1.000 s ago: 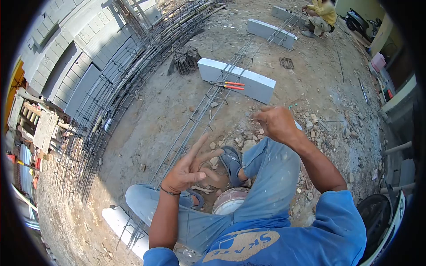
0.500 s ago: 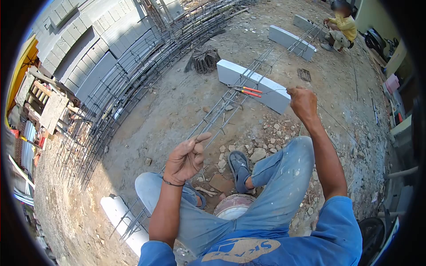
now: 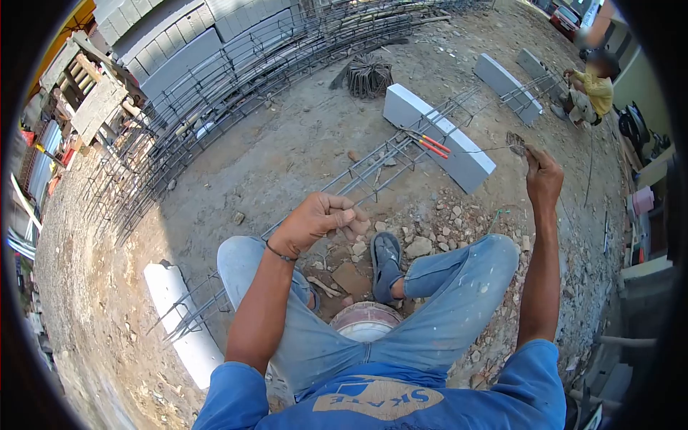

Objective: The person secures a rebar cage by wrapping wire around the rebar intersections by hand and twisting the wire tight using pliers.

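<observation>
My right hand (image 3: pixel 545 176) is raised at the right, its fingertips pinched on a thin wire (image 3: pixel 487 150) that runs left toward the white block. Over my knee hangs my left hand (image 3: pixel 321 223), fingers loosely bent and apart, with nothing visible in it; its fingertips are a little blurred. Beyond it, a long rebar cage (image 3: pixel 373 166) stretches away across the blocks. Red-handled pliers (image 3: pixel 434 146) rest on the cage beside the near white block (image 3: pixel 448 143).
Several blocks prop the cage, including a farther block (image 3: pixel 507 87) and a white block (image 3: pixel 183 322) at lower left. A person in a yellow top (image 3: pixel 595 89) crouches at the far right. Rebar stirrups (image 3: pixel 369 75) are bundled on the ground. Rubble (image 3: pixel 419 247) lies near my feet.
My right hand has moved outward to the right with the wire. My left hand has turned over, and its raised finger has bent down. The view has shifted.
</observation>
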